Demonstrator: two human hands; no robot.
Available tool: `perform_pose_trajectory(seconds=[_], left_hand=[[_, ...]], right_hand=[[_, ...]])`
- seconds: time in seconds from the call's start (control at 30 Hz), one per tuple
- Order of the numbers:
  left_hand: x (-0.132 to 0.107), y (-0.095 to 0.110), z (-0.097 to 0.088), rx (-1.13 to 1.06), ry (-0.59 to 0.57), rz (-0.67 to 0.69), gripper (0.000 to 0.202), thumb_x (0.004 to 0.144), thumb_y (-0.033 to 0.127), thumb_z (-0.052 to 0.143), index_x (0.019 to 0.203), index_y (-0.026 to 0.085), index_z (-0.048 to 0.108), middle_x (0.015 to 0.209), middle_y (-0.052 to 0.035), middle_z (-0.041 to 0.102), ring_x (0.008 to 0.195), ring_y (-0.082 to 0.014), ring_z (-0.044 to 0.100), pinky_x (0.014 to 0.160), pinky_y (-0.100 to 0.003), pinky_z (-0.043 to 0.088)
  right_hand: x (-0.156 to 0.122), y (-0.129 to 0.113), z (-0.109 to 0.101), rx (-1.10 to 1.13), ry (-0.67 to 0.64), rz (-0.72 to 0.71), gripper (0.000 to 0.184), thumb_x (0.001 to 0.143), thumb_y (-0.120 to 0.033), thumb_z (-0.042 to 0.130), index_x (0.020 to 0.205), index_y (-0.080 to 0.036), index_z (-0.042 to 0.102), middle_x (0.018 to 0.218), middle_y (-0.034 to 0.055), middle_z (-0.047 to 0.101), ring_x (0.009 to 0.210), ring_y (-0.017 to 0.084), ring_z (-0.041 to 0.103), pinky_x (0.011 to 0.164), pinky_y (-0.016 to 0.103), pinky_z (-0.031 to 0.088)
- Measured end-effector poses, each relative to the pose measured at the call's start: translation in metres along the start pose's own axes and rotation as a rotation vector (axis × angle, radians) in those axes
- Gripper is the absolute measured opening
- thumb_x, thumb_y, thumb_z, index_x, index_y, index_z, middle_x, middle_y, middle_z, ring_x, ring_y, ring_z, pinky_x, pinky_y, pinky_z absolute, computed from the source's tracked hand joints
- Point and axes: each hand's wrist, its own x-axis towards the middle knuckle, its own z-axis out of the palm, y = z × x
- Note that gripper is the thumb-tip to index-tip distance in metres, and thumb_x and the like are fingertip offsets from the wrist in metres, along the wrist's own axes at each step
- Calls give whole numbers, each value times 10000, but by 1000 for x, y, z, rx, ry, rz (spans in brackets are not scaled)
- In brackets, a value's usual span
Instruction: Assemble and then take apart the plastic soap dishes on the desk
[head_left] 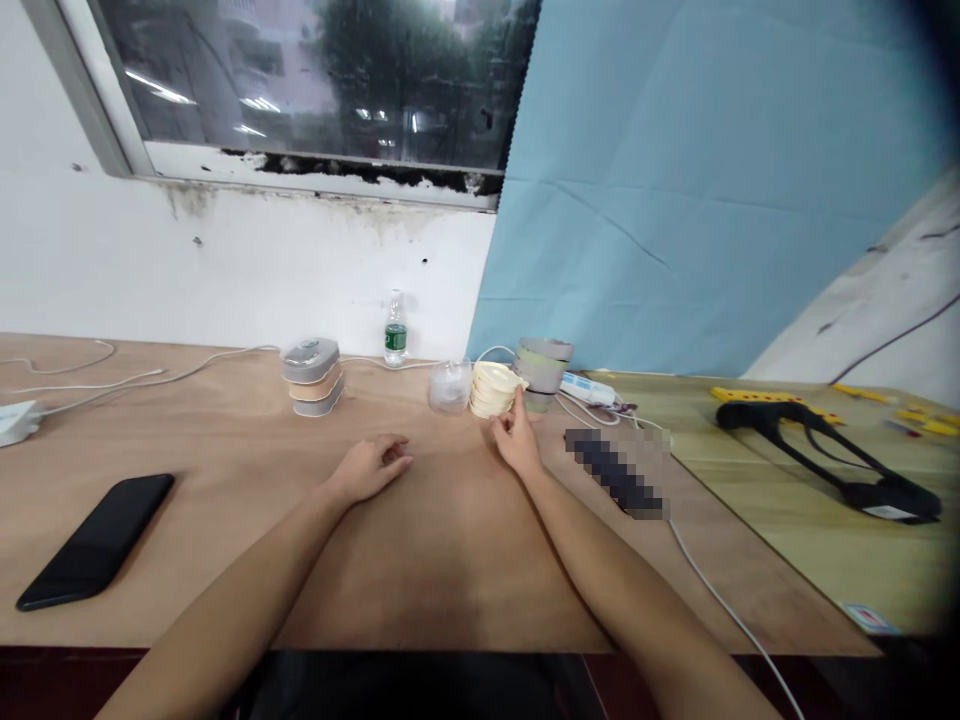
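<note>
My left hand (373, 467) rests on the brown tabletop with its fingers loosely bent and nothing in it. At the stack of round cream-coloured pieces (491, 388), which look like lids or shallow bowls, is my right hand (516, 437). Its index finger stretches up to the stack's right edge, and the thumb is apart, low in front. The other fingers are partly hidden. Left of the stack stands a clear plastic tub or stack of clear cups (450, 387). Behind my right hand is a taller stack of grey and greenish bowls (543, 368).
Grey and tan stacked containers (312, 375) stand at the back left, and a water bottle (395, 330) by the wall. A black phone (97, 540) lies front left. A blurred-out dark object (615, 473), cables, a power strip (589, 389) and a black strap-like frame (832, 460) lie right.
</note>
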Motion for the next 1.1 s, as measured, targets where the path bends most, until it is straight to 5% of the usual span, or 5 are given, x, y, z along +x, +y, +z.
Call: perform_pose_trajectory(seconds=[0.47, 0.77, 0.87, 0.93, 1.1], left_hand=[[0, -1, -1, -11, -13, -3, 425, 858, 436, 531, 1211, 202, 565, 1000, -60, 698, 872, -202, 659, 796, -319, 502], [0, -6, 0, 29, 31, 37, 498, 876, 449, 507, 1310, 211, 457, 1052, -67, 674, 925, -219, 645, 845, -361, 502], [7, -13, -20, 227, 189, 172, 465, 865, 435, 528, 1272, 214, 493, 1221, -104, 591, 1132, -270, 548, 986, -429, 420], [16, -20, -42, 329, 395, 184, 424, 856, 413, 555, 1228, 212, 524, 1289, -117, 528, 1212, -278, 479, 1047, -439, 357], [40, -41, -92, 444, 826, -145, 611, 794, 487, 635, 1273, 140, 481, 1459, -176, 295, 1346, -354, 264, 1084, -540, 209]], right_hand=[[-1, 1, 0, 27, -60, 18, 724, 824, -324, 506, 1473, -150, 236, 649, -51, 602, 575, 142, 536, 623, 256, 477], [0, 2, 0, -10, -89, 35, 758, 851, -320, 492, 1500, -142, 145, 662, -41, 604, 588, 143, 545, 632, 250, 472], [0, 1, 0, -13, -90, 47, 751, 855, -327, 489, 1499, -139, 153, 667, -34, 610, 580, 143, 545, 628, 249, 471], [-1, 0, -1, -3, -82, 58, 742, 854, -336, 488, 1495, -139, 170, 658, -36, 607, 570, 142, 542, 623, 249, 472], [-1, 0, -1, 44, -63, 88, 753, 850, -343, 491, 1496, -141, 162, 654, -41, 602, 556, 141, 534, 602, 250, 471]])
